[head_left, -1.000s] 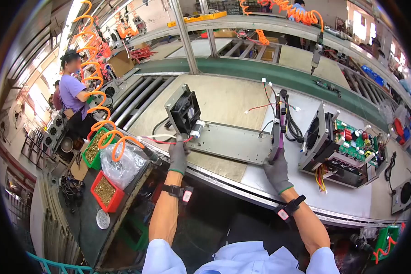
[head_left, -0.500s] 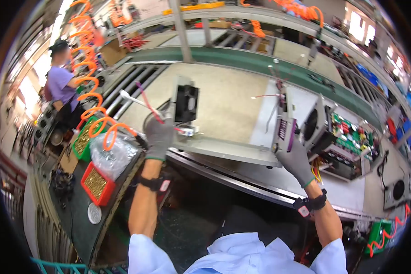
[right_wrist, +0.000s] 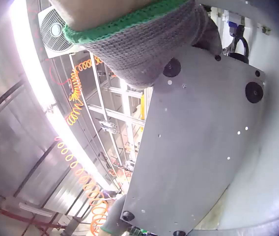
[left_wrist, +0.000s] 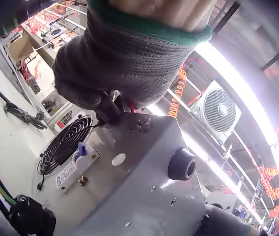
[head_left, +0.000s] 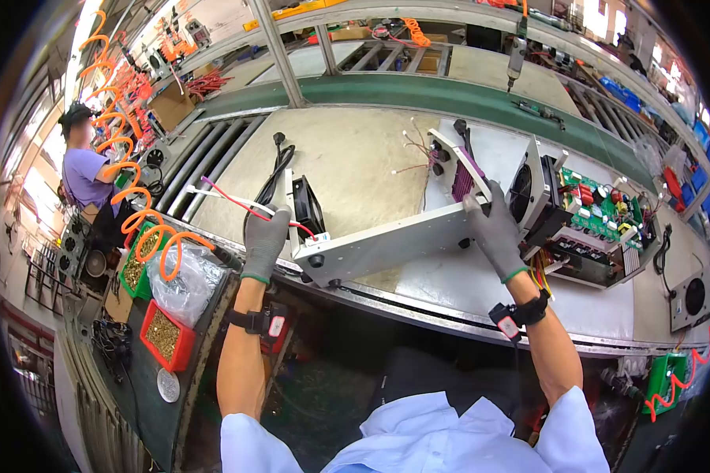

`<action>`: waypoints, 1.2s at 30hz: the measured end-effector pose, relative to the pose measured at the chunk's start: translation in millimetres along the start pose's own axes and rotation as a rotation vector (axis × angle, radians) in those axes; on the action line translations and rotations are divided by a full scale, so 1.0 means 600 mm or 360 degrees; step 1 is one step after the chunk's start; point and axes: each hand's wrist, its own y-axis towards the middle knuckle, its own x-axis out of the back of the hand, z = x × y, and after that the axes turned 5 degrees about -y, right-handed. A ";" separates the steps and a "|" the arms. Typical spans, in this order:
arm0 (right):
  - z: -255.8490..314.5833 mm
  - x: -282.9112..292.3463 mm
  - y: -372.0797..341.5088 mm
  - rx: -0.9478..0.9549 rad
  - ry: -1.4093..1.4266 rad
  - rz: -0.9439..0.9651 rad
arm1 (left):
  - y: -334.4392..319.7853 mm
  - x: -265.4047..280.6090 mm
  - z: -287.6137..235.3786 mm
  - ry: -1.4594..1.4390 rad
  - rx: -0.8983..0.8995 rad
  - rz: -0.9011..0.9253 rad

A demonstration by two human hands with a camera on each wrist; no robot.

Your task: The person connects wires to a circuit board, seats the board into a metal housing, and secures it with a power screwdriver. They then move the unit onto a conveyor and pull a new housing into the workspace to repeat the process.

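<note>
At our far left we see a red bin [head_left: 184, 355] of small brass-coloured parts [head_left: 162, 337]. Next, the left hand [head_left: 267, 240] grips the left end of a metal chassis [head_left: 390, 243], near its black fan [head_left: 308, 206]; red and white wires [head_left: 218, 191] run past the glove. The chassis is tilted over the bench [head_left: 363, 150], its rubber feet [right_wrist: 254, 92] showing. The right hand [head_left: 497, 236] holds the right end, though we cannot see all its fingertips. Beyond sits a second unit [head_left: 538, 188] with a green circuit board [head_left: 596, 206].
</note>
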 end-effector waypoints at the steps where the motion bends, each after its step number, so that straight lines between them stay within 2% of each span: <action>1: -0.006 -0.004 -0.009 0.0027 -0.0012 -0.0086 | -0.003 -0.001 0.000 -0.0064 0.0116 0.0058; 2: -0.009 -0.004 -0.017 0.0057 -0.0026 -0.0176 | -0.004 -0.005 0.003 -0.0313 0.0238 0.0056; 5: 0.015 0.020 -0.048 0.0615 -0.0648 -0.0526 | -0.004 -0.027 0.026 -0.1144 0.0525 0.0076; 6: 0.051 0.046 -0.056 0.0847 -0.0752 -0.0642 | -0.004 -0.032 0.029 -0.1152 0.0549 0.0027; 9: 0.087 0.066 -0.009 0.0933 -0.0261 -0.0055 | 0.007 -0.045 0.032 -0.1093 0.0596 -0.0097; 10: 0.107 0.070 0.008 0.0776 -0.0334 0.0118 | 0.000 -0.045 0.026 -0.1039 0.0578 -0.0103; 13: 0.134 0.072 0.050 0.0664 -0.0701 0.0542 | -0.001 -0.025 0.027 -0.0721 0.0653 -0.0100; 14: 0.123 0.063 0.045 0.0818 -0.0769 0.0525 | -0.009 -0.015 0.019 -0.0351 0.0494 -0.0132; 16: 0.102 0.043 0.023 0.0923 -0.0726 0.0531 | -0.043 0.027 -0.027 0.0400 0.0187 -0.0203; 17: 0.092 0.033 0.009 0.0973 -0.0698 0.0549 | -0.056 0.041 -0.064 0.0516 0.0036 -0.0268; 19: 0.088 0.020 -0.021 0.1214 -0.0690 0.0233 | -0.089 0.050 -0.155 0.0778 -0.0245 -0.0390; 20: 0.086 0.016 -0.042 0.1322 -0.0670 0.0084 | -0.097 0.045 -0.195 0.0524 -0.0377 -0.0281; 21: 0.087 0.013 -0.057 0.1341 -0.0614 0.0110 | -0.092 0.029 -0.229 0.0261 -0.0519 -0.0181; 23: 0.085 0.016 -0.082 0.1364 -0.0522 0.0126 | -0.065 -0.019 -0.272 -0.0163 -0.0529 0.0319; 24: 0.080 0.015 -0.100 0.1411 -0.0459 0.0092 | -0.050 -0.052 -0.294 -0.0239 -0.0387 0.0551; 26: 0.060 0.021 -0.141 0.1428 -0.0333 0.0277 | -0.007 -0.126 -0.322 -0.0365 -0.0143 0.1000; 30: -0.029 0.043 -0.200 0.1238 -0.0323 0.0365 | 0.089 -0.306 -0.286 -0.0297 0.0340 0.1744; 31: -0.061 0.051 -0.209 0.1140 -0.0374 0.0331 | 0.097 -0.342 -0.283 -0.0193 0.0524 0.1860; 35: -0.194 0.100 -0.236 0.0751 -0.0496 0.0206 | 0.152 -0.442 -0.202 -0.0161 0.0724 0.2084; 36: -0.230 0.106 -0.240 0.0720 -0.0516 0.0131 | 0.178 -0.456 -0.180 0.0004 0.0579 0.2071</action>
